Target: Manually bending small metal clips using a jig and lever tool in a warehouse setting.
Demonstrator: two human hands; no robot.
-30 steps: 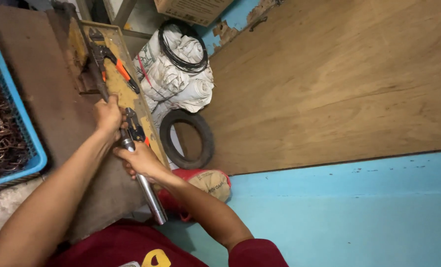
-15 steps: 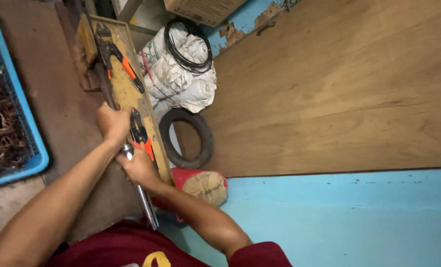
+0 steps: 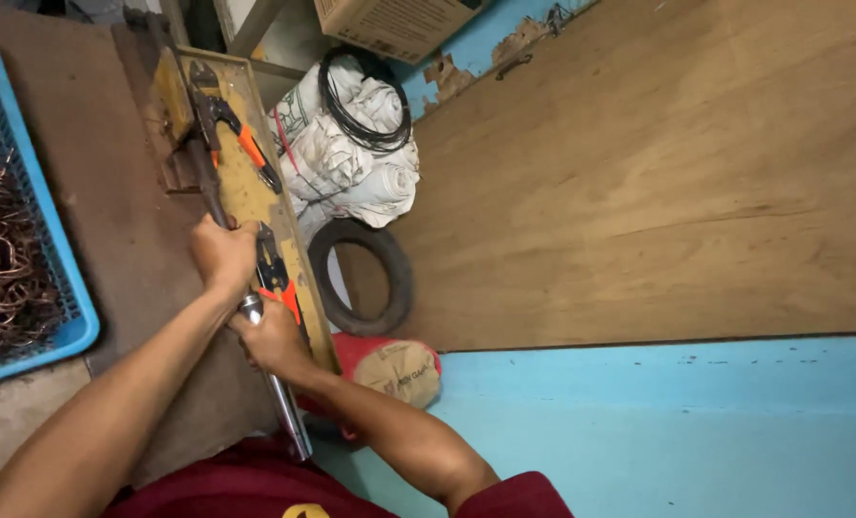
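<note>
My left hand (image 3: 223,251) grips a long metal lever bar (image 3: 276,398) that runs from a dark metal fixture (image 3: 186,163) on a yellow wooden board (image 3: 240,197) down toward my body. My right hand (image 3: 273,338) is closed around the same bar just below the left hand, on its shiny steel section. Pliers with orange handles (image 3: 246,144) lie on the board above my hands. A second orange-handled tool (image 3: 276,278) rests on the board right beside my hands.
A blue plastic basket (image 3: 52,259) with bent copper wire stands at the left. White sacks with a black cable coil (image 3: 361,125), a small black tyre (image 3: 363,276) and a red-topped bag (image 3: 394,369) sit beyond the board. A plywood panel (image 3: 658,182) and blue wall fill the right.
Both hands stay clamped on the bar. The view has shifted slightly, and the hands with the bar sit a little lower and closer to my body than before.
</note>
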